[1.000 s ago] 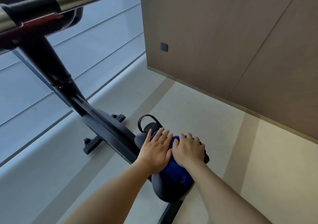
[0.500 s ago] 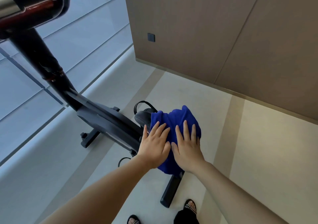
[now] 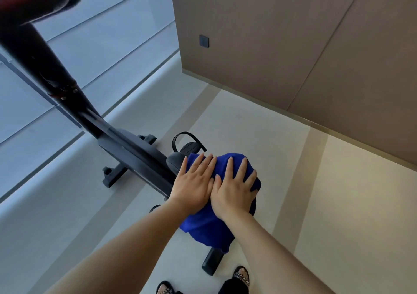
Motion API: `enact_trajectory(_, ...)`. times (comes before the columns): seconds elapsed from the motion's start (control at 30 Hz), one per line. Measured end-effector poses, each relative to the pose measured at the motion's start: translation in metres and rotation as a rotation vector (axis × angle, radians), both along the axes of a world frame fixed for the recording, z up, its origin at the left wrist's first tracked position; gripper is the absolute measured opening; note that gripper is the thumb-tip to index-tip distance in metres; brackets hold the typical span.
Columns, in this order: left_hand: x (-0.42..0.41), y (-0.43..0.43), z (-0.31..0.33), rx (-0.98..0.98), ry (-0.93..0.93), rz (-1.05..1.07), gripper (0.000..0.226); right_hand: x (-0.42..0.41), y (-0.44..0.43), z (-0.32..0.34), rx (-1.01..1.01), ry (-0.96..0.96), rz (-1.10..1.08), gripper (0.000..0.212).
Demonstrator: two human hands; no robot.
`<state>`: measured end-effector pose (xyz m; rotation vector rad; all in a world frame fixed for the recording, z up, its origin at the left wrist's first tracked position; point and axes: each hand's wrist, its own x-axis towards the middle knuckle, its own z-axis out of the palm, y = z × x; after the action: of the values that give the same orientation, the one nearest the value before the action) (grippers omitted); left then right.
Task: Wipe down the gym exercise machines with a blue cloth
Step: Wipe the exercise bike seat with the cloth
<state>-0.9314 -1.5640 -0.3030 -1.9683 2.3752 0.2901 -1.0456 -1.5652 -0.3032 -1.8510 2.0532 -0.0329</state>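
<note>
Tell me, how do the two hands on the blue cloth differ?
The left hand holds its fingers close together; the right hand spreads them. The left hand lies at the blue cloth's edge by the bike frame, the right hand nearer its middle. Both lie flat, pressing the cloth side by side.

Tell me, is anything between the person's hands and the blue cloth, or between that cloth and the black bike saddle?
Nothing visible. The left hand and right hand press flat directly on the crumpled blue fabric cloth, which drapes straight over the black padded saddle, only its nose showing.
</note>
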Motion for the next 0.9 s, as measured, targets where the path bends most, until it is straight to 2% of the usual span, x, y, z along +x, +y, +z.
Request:
enact_trajectory(0.13, -0.006, -0.017, 0.005, 0.034, 0.004, 0.041, 0.056, -0.015, -0.025, 0.003, 0.009, -0.010, 0.109, 0.060)
enact_trajectory(0.3, -0.031, -0.040, 0.009, 0.097, 0.006, 0.159, 0.055, -0.050, -0.074, 0.004, 0.168, -0.288, 0.283, 0.051)
enact_trajectory(0.37, -0.035, -0.041, 0.008, 0.087, 0.019, 0.196, 0.055, -0.051, -0.073, 0.005, 0.137, -0.329, 0.291, 0.049)
enact_trajectory(0.6, -0.034, -0.033, 0.004, 0.064, 0.049, 0.133, 0.060, -0.048, -0.015, -0.003, -0.018, -0.320, 0.037, 0.057)
enact_trajectory(0.8, -0.027, -0.048, 0.009, 0.138, 0.039, 0.023, 0.058, -0.044, -0.035, 0.004, 0.073, -0.330, -0.019, 0.053)
enact_trajectory(0.9, -0.024, -0.041, 0.013, 0.133, 0.070, -0.004, 0.059, -0.037, -0.024, 0.010, 0.068, -0.237, -0.081, 0.054)
